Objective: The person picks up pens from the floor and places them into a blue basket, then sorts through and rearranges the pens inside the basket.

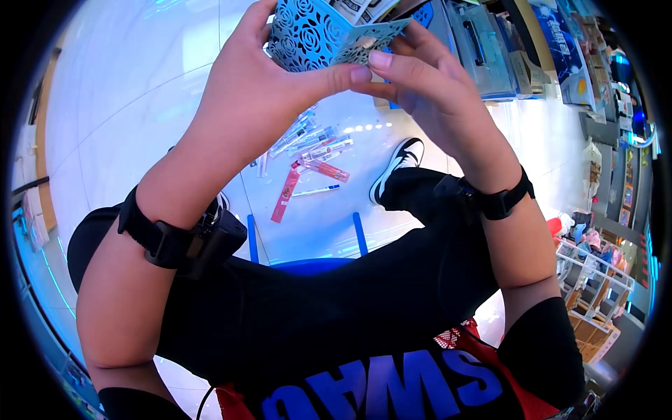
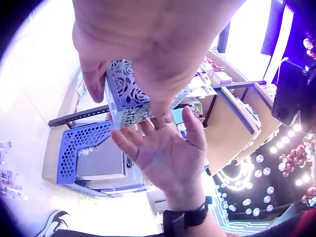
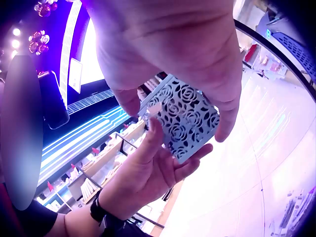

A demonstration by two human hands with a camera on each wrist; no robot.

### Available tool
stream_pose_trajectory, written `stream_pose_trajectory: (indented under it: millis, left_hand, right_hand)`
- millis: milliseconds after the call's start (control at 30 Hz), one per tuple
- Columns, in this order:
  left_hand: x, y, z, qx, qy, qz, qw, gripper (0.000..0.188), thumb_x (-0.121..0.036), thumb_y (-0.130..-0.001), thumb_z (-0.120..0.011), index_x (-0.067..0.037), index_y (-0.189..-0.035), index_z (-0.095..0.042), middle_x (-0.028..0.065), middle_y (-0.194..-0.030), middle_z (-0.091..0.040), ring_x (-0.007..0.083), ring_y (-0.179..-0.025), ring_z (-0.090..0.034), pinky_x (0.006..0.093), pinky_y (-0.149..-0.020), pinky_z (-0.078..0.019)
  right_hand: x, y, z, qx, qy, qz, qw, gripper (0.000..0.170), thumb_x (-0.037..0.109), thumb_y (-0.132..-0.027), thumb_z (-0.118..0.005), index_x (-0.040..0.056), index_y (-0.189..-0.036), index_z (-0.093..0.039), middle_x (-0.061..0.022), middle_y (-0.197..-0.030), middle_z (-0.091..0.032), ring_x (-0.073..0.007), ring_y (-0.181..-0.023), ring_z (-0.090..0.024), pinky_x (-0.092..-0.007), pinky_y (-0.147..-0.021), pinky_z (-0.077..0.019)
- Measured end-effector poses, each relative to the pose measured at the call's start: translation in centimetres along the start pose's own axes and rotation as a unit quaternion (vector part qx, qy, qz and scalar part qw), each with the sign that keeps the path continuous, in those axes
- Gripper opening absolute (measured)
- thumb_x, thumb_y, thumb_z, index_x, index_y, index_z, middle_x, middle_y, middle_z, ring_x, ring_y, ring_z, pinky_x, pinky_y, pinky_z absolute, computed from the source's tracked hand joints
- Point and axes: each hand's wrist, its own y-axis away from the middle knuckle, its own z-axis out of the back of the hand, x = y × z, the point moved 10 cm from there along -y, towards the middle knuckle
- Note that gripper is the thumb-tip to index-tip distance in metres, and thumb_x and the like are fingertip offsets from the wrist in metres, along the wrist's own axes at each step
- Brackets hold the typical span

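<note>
A light blue pen holder (image 1: 308,35) with cut-out roses is raised at the top of the head view, printed paper-like items (image 1: 367,10) showing in its open top. My left hand (image 1: 280,87) grips its left side, the thumb lying along the lower edge. On the other side my right hand (image 1: 434,80) holds it between thumb and fingers, the two thumb tips close together. A small pale patch (image 3: 154,109) sits on one rose-patterned face in the right wrist view. The left wrist view shows the right palm facing up under the holder (image 2: 129,94).
Several packaged pens (image 1: 308,140) and red strips (image 1: 285,196) lie on the white floor between the feet. Stationery-filled shelves (image 1: 511,49) stand at the right. A blue stool (image 1: 308,266) is under the person. A white rack (image 1: 595,280) stands lower right.
</note>
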Motion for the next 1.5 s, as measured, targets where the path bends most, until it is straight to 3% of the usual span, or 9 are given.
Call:
stream_pose_trajectory:
  millis: [233,333,467,567,767,833,967,1200,1500]
  left_hand:
    - [-0.3,-0.1,-0.6,0.008,0.051,0.000,0.999,0.113,-0.024,-0.084,-0.101,-0.003,-0.173,-0.034,0.0273,-0.159,-0.059,0.0363,-0.130,-0.074,0.0458,-0.104,-0.0655]
    - [-1.6,0.2,-1.7,0.060,0.074,-0.035,0.995,0.096,-0.032,-0.098,-0.089,-0.005,-0.173,-0.035,0.0266,-0.159,-0.060,0.0340,-0.129,-0.076,0.0449,-0.104,-0.0658]
    - [-1.2,-1.9,-1.5,0.089,0.146,-0.057,0.984,0.071,-0.060,-0.120,-0.037,-0.012,-0.172,-0.042,0.0173,-0.147,-0.070,0.0260,-0.120,-0.079,0.0378,-0.097,-0.0652]
    - [4.2,-5.5,-0.3,0.035,0.179,0.064,0.981,0.062,-0.054,-0.122,-0.030,-0.014,-0.158,-0.061,0.0131,-0.127,-0.079,0.0189,-0.109,-0.078,0.0332,-0.091,-0.0598]
    - [25.2,-9.5,-0.5,0.038,-0.020,0.262,0.964,0.048,-0.050,-0.110,-0.058,-0.015,-0.140,-0.071,0.0063,-0.111,-0.079,0.0195,-0.097,-0.075,0.0367,-0.079,-0.0557]
    - [33.8,-6.6,-1.5,0.012,-0.004,0.365,0.931,0.042,-0.040,-0.104,-0.068,-0.015,-0.138,-0.072,0.0068,-0.108,-0.079,0.0204,-0.093,-0.076,0.0386,-0.075,-0.0566]
    - [47.9,-1.1,-4.9,0.037,-0.135,0.330,0.933,0.044,-0.025,-0.097,-0.074,-0.012,-0.139,-0.070,0.0166,-0.100,-0.079,0.0326,-0.080,-0.076,0.0444,-0.076,-0.0605]
    - [42.7,1.3,-6.6,0.084,-0.338,0.248,0.904,0.053,-0.030,-0.103,-0.074,-0.013,-0.150,-0.057,0.0217,-0.146,-0.063,0.0470,-0.125,-0.068,0.0574,-0.106,-0.0572]
    - [44.9,2.9,-5.9,0.107,-0.290,0.347,0.885,0.069,-0.024,-0.097,-0.083,-0.012,-0.157,-0.051,0.0233,-0.145,-0.067,0.0439,-0.132,-0.069,0.0523,-0.111,-0.0573]
  right_hand:
    - [3.5,1.8,-2.0,-0.034,-0.072,-0.078,0.994,0.114,0.024,-0.092,-0.096,-0.0021,-0.168,-0.016,-0.0226,-0.163,-0.047,-0.0321,-0.151,-0.053,-0.0514,-0.126,-0.0459]
    - [0.8,0.0,0.7,-0.069,0.011,0.165,0.984,0.091,0.017,-0.095,-0.092,-0.0024,-0.162,-0.033,-0.0174,-0.146,-0.066,-0.0254,-0.134,-0.068,-0.0409,-0.114,-0.0555]
    - [3.8,0.5,2.4,-0.102,-0.034,0.032,0.994,0.064,0.011,-0.095,-0.090,-0.0020,-0.148,-0.057,-0.0117,-0.132,-0.075,-0.0209,-0.121,-0.073,-0.0367,-0.101,-0.0614]
    - [4.6,0.2,3.1,-0.073,-0.040,0.030,0.996,0.066,0.011,-0.095,-0.090,-0.0018,-0.150,-0.055,-0.0120,-0.134,-0.074,-0.0208,-0.122,-0.073,-0.0370,-0.103,-0.0607]
    - [5.2,0.8,3.6,-0.098,0.016,0.061,0.993,0.069,0.011,-0.096,-0.089,-0.0012,-0.154,-0.053,-0.0152,-0.139,-0.073,-0.0247,-0.128,-0.071,-0.0397,-0.110,-0.0580]
    - [2.7,0.7,5.3,-0.141,0.068,0.029,0.987,0.097,0.030,-0.087,-0.099,-0.0011,-0.160,-0.044,-0.0170,-0.143,-0.069,-0.0280,-0.135,-0.068,-0.0407,-0.115,-0.0557]
    - [1.5,0.3,5.7,-0.137,0.058,0.050,0.988,0.079,0.026,-0.087,-0.099,0.0039,-0.151,-0.058,-0.0147,-0.137,-0.076,-0.0270,-0.129,-0.074,-0.0432,-0.114,-0.0574]
    - [-1.5,-0.2,5.7,-0.119,0.070,-0.096,0.986,0.098,0.016,-0.082,-0.101,0.0041,-0.160,-0.042,-0.0177,-0.152,-0.065,-0.0302,-0.144,-0.063,-0.0473,-0.120,-0.0527]
    - [-2.4,-1.1,5.3,-0.115,0.062,-0.139,0.982,0.093,0.012,-0.081,-0.101,0.0060,-0.156,-0.046,-0.0150,-0.149,-0.067,-0.0294,-0.141,-0.065,-0.0469,-0.120,-0.0516]
